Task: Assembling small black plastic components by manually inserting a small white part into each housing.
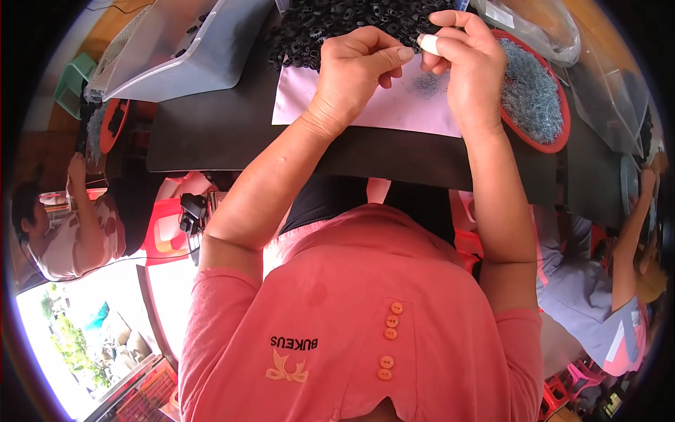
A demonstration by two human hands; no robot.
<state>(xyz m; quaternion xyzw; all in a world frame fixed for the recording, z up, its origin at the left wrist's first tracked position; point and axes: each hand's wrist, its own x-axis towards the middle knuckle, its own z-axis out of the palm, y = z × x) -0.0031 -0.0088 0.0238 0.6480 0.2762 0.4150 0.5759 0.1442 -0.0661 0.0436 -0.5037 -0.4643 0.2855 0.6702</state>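
Note:
Above a pale pink sheet (302,98) my two hands are close together at the far side of the table. My left hand (358,60) is closed in a pinch of thumb and forefinger; whatever it holds is too small to make out. My right hand (471,60), with white tape round one finger, has its thumb and forefinger pressed together near the left fingertips; its held piece cannot be made out either. Beneath them lies a thin scatter of tiny grey pieces (427,86). Just beyond is a large heap of small black plastic parts (302,39).
Right of the sheet stands a red round tray (560,133) full of tiny blue-grey pieces. A translucent plastic bin (176,77) tilts at the left on the dark table (211,141). Clear plastic bags (548,32) lie at far right. Other people work at both sides.

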